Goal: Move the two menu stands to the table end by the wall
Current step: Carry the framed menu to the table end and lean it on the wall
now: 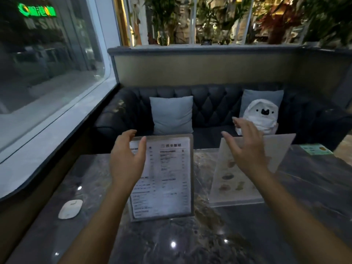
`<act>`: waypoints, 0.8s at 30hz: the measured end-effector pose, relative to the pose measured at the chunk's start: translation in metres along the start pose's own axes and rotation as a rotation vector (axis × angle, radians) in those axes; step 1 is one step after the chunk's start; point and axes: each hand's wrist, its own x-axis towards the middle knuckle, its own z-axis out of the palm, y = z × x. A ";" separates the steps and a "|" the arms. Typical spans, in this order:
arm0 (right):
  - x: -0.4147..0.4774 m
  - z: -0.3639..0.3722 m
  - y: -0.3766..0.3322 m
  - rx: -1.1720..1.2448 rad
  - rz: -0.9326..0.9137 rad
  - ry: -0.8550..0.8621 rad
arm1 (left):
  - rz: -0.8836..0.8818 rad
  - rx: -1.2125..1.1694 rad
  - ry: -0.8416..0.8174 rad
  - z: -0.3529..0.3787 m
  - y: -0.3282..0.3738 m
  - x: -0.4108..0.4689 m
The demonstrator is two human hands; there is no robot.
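Note:
Two clear acrylic menu stands rest upright on the dark marble table (304, 197). The text menu stand (167, 180) is in the middle, its printed sheet facing me. The picture menu stand (240, 180), with food photos, stands just to its right, angled. My left hand (126, 159) hovers in front of the text stand's upper left corner, fingers spread, curling around the edge without a clear grip. My right hand (245, 147) is held open in front of the picture stand's top, fingers apart, holding nothing.
A small white oval device (70, 209) lies on the table at the left, near the window wall (47, 92). A green card (316, 149) lies at the far right edge. Beyond the table is a dark sofa (209, 103) with two grey cushions and a white plush toy (261, 117).

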 end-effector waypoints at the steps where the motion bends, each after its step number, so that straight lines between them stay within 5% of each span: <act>1: -0.002 0.009 -0.008 0.016 -0.016 -0.034 | -0.020 0.014 0.006 -0.006 -0.008 0.000; 6: -0.022 0.054 -0.032 0.087 -0.015 -0.166 | -0.069 0.077 -0.005 -0.023 -0.044 -0.008; 17: -0.091 0.117 -0.022 0.328 0.462 -0.414 | -0.381 -0.076 -0.317 -0.028 -0.120 -0.031; 24: -0.101 0.129 -0.017 0.485 0.676 -0.325 | -0.462 -0.223 -0.539 -0.014 -0.141 -0.041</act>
